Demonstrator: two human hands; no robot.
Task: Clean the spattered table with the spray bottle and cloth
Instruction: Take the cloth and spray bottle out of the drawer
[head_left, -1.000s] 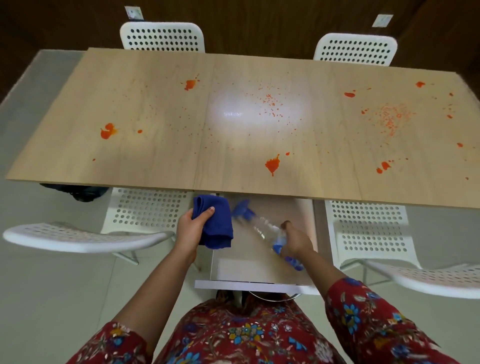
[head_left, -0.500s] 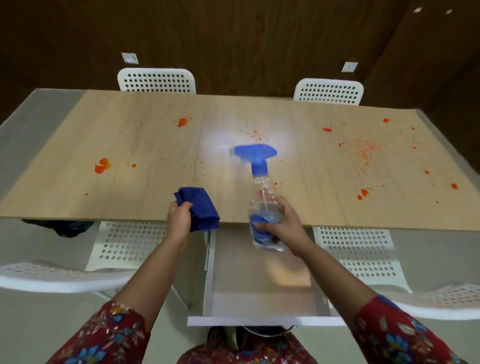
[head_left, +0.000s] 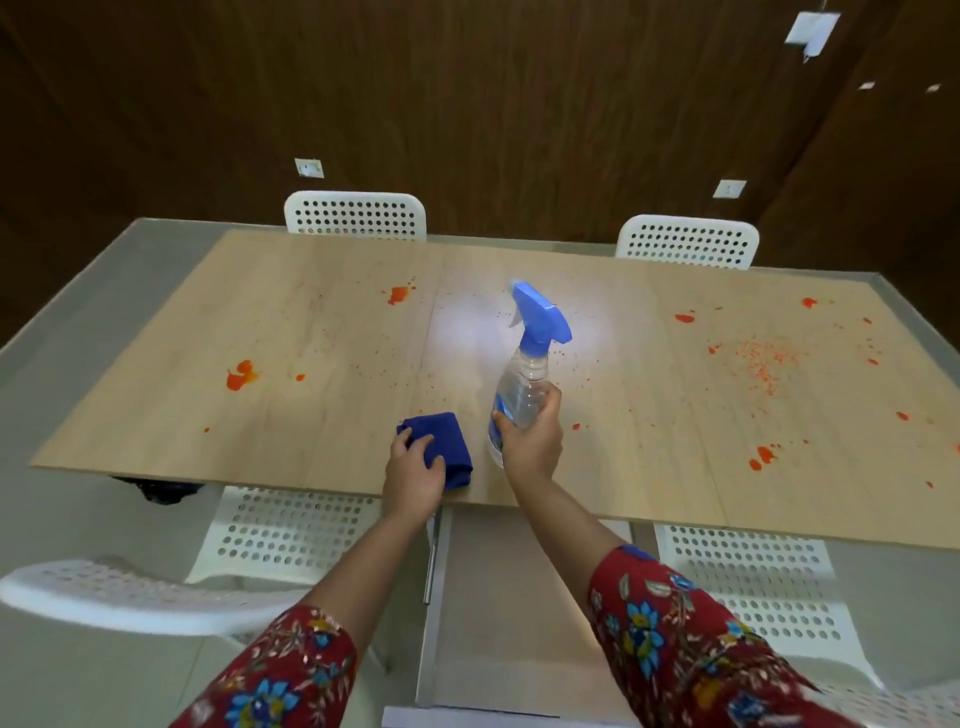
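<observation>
Orange spatters dot the pale wood surface from left to right, with the finest spray at the right end. The folded blue cloth lies on the surface at its near edge, and the left hand rests on top with its fingers curled over it. Just to the right, the right hand is wrapped round the clear body of the spray bottle. The bottle stands nearly upright over the surface, its blue nozzle pointing away and left; whether its base touches the wood cannot be told. White perforated chairs stand along the far side.
</observation>
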